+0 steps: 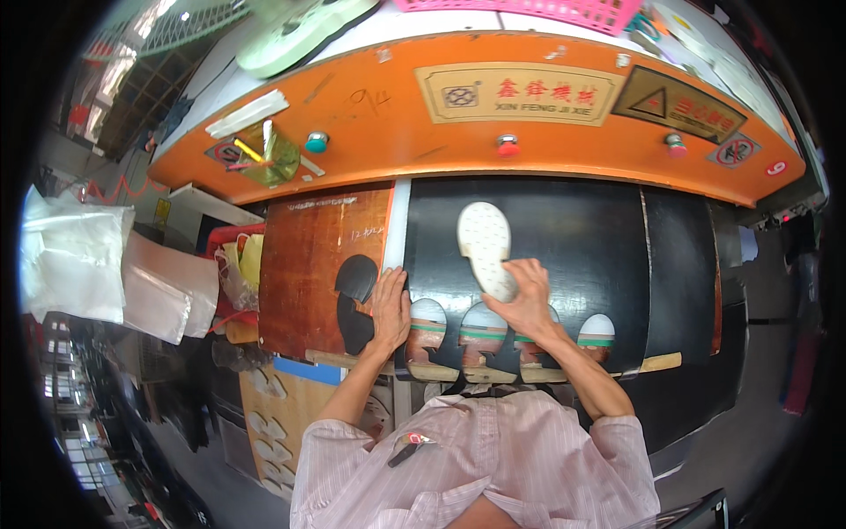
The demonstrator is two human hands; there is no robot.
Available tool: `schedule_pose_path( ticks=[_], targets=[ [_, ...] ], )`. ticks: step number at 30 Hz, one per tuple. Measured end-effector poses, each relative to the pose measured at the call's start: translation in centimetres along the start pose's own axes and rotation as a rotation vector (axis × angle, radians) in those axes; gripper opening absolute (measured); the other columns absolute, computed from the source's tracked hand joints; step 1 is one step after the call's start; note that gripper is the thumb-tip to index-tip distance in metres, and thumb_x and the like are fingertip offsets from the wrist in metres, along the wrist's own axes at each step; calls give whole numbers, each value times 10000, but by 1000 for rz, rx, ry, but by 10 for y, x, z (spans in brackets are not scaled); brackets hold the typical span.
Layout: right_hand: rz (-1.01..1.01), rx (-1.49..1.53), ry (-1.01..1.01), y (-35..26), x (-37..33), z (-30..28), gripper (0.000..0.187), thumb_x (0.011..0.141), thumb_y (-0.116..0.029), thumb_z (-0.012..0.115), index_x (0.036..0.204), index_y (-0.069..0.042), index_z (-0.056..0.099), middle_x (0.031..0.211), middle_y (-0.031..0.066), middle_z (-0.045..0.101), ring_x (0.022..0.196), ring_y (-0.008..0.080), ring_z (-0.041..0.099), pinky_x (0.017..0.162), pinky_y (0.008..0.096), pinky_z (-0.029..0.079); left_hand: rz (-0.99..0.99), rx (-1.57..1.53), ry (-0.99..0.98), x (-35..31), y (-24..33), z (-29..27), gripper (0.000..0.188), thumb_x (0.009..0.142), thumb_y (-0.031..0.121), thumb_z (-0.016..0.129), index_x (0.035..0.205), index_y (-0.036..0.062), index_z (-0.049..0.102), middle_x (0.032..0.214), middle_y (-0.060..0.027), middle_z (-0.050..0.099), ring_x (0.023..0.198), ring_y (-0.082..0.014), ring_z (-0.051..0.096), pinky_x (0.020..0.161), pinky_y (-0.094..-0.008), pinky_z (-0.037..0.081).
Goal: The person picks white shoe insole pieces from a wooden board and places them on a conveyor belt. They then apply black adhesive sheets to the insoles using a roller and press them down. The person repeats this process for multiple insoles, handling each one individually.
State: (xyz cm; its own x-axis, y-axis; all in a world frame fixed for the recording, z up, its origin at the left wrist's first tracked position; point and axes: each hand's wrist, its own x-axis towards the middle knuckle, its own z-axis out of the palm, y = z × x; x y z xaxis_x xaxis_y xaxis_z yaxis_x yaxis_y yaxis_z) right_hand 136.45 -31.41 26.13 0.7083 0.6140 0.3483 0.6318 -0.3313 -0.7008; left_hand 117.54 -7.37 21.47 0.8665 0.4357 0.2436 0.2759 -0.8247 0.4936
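Note:
A white shoe sole (485, 231) with small dark specks lies lengthwise on the black work surface (564, 238). My right hand (527, 295) grips its near end between thumb and fingers. My left hand (390, 309) rests flat with fingers stretched out, at the seam between the brown board (300, 238) and the black surface. Right beside it on the board is a black shoe sole (357, 280), partly covered by that hand. Along the near edge stand several striped pieces (483, 333), white at the tip with green and brown bands; my right forearm hides part of one.
An orange machine front (370, 97) spans the far side, with a green button (316, 142), two red buttons and a pouch of pens (273, 159). Above it are a pink basket (538, 11) and a pale green shoe (291, 40). Plastic bags (79, 256) hang at left.

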Motion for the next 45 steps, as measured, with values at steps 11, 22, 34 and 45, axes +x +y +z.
schedule_pose_path(
  ticks=[11,22,34,45],
  targets=[
    [-26,-172,44,-41,46,117,591,674,-238,896,1142,50,680,1109,156,640,1084,331,552,983,476,382,-5,-21,-57,0,5,-8,433,970,29,587,1391,-71,566,1505,-206,518,1443,-411,432,1208,-513,336],
    [-107,-135,129,-26,62,94,622,755,-349,834,1194,34,616,1174,204,593,1160,381,537,1046,526,384,83,-368,101,-33,42,5,344,998,168,591,1251,-52,667,1092,-274,664,1018,-486,621,906,-553,488],
    [183,-7,957,99,133,-166,251,979,-207,709,815,-32,635,712,104,574,653,248,566,611,394,455,-42,-263,175,41,36,65,297,993,185,609,1179,-30,696,1023,-242,683,948,-451,658,831,-504,520],
    [-28,-218,714,103,143,-199,265,968,-166,676,754,-58,563,712,121,557,689,338,566,629,464,466,-48,11,74,142,27,59,266,1011,218,581,1118,24,728,1079,-213,698,953,-447,667,819,-515,521]
  ],
)
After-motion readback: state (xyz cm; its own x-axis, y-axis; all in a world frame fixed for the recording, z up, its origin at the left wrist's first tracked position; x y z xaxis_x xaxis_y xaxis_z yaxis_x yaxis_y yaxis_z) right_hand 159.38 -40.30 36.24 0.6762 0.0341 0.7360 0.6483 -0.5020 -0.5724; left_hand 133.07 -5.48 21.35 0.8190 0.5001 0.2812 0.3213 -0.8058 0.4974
